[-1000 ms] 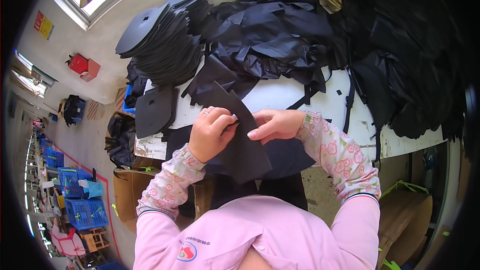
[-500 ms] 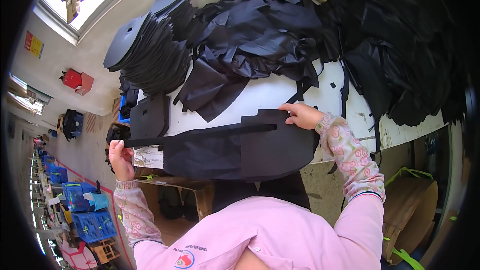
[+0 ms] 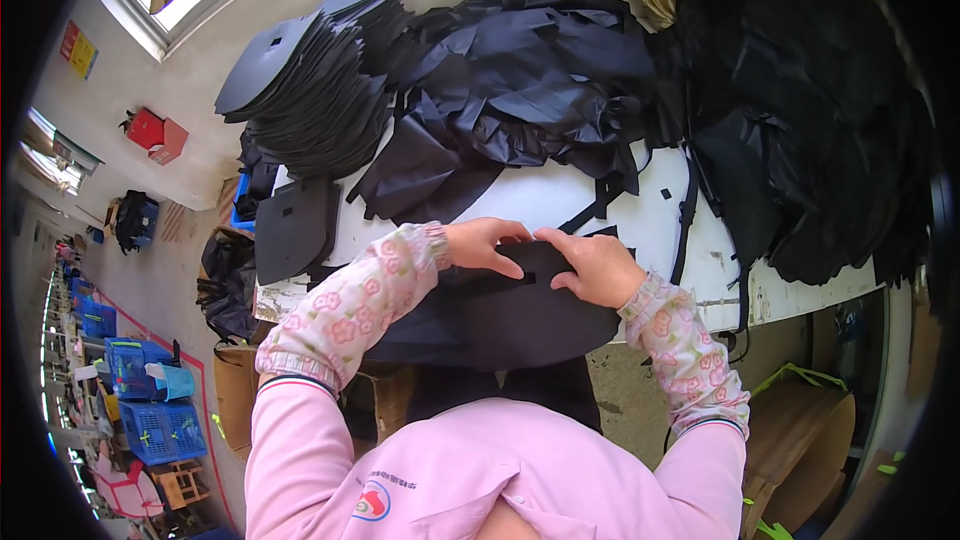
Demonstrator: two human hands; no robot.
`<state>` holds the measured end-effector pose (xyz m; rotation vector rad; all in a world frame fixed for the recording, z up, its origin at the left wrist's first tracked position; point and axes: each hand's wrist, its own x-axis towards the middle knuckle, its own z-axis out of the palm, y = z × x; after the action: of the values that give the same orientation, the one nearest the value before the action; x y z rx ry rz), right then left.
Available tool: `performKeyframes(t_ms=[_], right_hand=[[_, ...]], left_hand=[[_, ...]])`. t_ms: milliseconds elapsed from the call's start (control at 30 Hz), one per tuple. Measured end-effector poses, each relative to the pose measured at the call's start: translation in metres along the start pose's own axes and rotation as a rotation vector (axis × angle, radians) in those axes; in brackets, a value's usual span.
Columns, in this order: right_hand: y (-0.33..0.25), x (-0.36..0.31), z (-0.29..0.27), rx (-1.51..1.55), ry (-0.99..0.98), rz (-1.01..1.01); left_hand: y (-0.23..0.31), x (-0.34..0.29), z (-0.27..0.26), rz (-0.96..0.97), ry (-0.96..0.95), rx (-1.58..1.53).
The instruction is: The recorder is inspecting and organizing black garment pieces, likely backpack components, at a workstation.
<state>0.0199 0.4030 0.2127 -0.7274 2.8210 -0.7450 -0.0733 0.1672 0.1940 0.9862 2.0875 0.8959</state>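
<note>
A dark panel (image 3: 545,320) with a small slot near its upper edge lies in front of me at the table's near edge, over my lap. Softer black fabric (image 3: 425,332) extends from its left side. My right hand (image 3: 597,268) grips the panel's upper edge, thumb on the face beside the slot. Reaching across from the left, my left hand (image 3: 488,242) is at the same edge; its thumb and index finger are spread apart, thumb near the slot. The two index fingertips almost meet. Fingers behind the edge are hidden.
A tall stack of dark panels (image 3: 310,90) stands at the back left, with a few more panels (image 3: 295,230) nearer. Crumpled black fabric (image 3: 530,80) heaps along the back of the white table (image 3: 655,225). A larger dark pile (image 3: 800,140) fills the right. Straps (image 3: 688,230) hang there.
My left hand has left the strip's far left end and come across to the panel's upper edge beside my right hand. The strip is no longer stretched out. My right hand has shifted slightly inward.
</note>
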Motion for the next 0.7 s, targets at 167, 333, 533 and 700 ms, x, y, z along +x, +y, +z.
performKeyframes(t_ms=[167, 333, 533, 700], right_hand=[[-0.008, -0.008, 0.004, -0.135, 0.15, -0.117], [-0.009, -0.011, 0.01, -0.203, 0.18, -0.118], [-0.014, -0.011, 0.017, -0.244, 0.218, -0.079], [-0.014, -0.007, 0.022, -0.274, 0.246, -0.034]], left_hand=[[-0.013, 0.018, 0.012, -0.018, -0.215, -0.304], [-0.005, 0.017, 0.009, -0.022, -0.216, -0.193], [0.004, 0.016, 0.007, -0.057, -0.297, -0.244], [-0.003, 0.015, 0.014, 0.079, -0.093, -0.185]])
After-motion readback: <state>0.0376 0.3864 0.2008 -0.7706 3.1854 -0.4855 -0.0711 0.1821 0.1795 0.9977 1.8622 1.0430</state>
